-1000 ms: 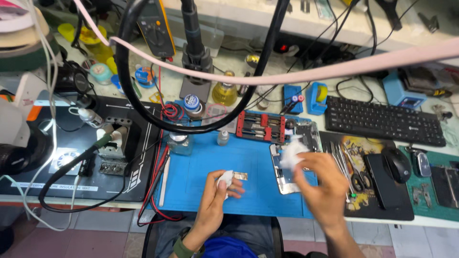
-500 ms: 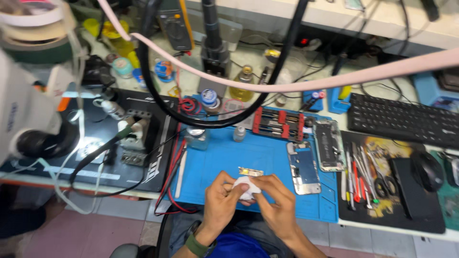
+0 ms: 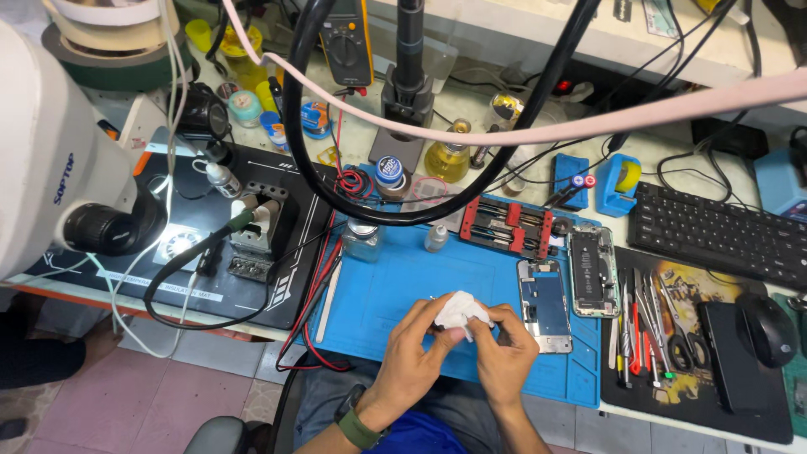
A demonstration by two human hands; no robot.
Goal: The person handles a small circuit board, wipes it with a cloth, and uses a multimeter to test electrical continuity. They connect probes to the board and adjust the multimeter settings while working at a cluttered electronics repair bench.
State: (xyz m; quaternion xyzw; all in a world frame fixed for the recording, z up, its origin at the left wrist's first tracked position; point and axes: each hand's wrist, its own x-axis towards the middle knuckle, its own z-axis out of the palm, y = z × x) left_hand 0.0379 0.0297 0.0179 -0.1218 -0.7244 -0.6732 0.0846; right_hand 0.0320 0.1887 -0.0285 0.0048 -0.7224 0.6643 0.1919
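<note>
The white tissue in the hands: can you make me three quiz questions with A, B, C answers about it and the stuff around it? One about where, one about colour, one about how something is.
1. Where is the crumpled white tissue?
A. On the keyboard
B. Between both hands, above the mat
C. Under the microscope

2. What colour is the work mat?
A. Blue
B. Red
C. Yellow

3. How is the phone right of the mat?
A. Wrapped in a box
B. Held in a hand
C. Lying open, insides showing

Answers:
1. B: the left hand and right hand pinch it together over the mat.
2. A: the mat is plainly blue.
3. C: it lies flat with its back off and parts visible.
</note>
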